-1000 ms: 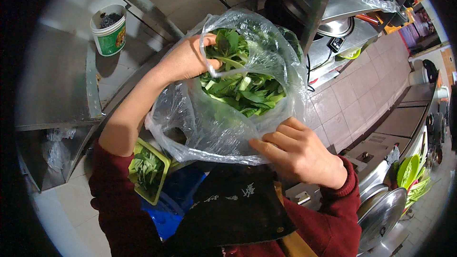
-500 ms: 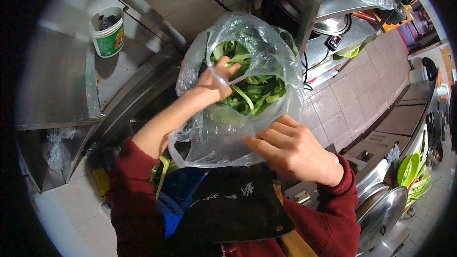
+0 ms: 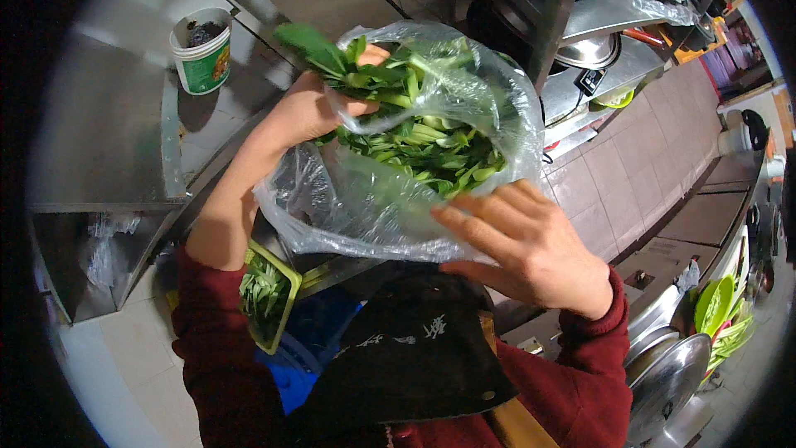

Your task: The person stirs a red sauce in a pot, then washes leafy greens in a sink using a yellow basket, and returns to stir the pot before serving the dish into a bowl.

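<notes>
A large clear plastic bag (image 3: 390, 224) full of cut leafy greens (image 3: 431, 149) stands open in front of me. My left hand (image 3: 319, 108), at its far left rim, is closed round a bunch of leafy greens (image 3: 327, 54), with long leaves sticking out past the bag to the left. Part of that bunch shows through the clear film. At the bag's near right edge is my right hand (image 3: 531, 249), a little blurred, its thumb and forefinger apart on either side of the rim, gripping nothing that I can see.
A yellow-green basket (image 3: 286, 307) of cut greens stands below my left forearm, beside something blue (image 3: 311, 332). A white-and-green bucket (image 3: 201, 54) is at the far left, near a metal counter (image 3: 99, 133). A metal post (image 3: 562, 12) rises right of the bag.
My left hand has come up and left out of the bag with a bunch of greens. My right hand's fingers have spread from the bag's edge. The basket has come into sight.
</notes>
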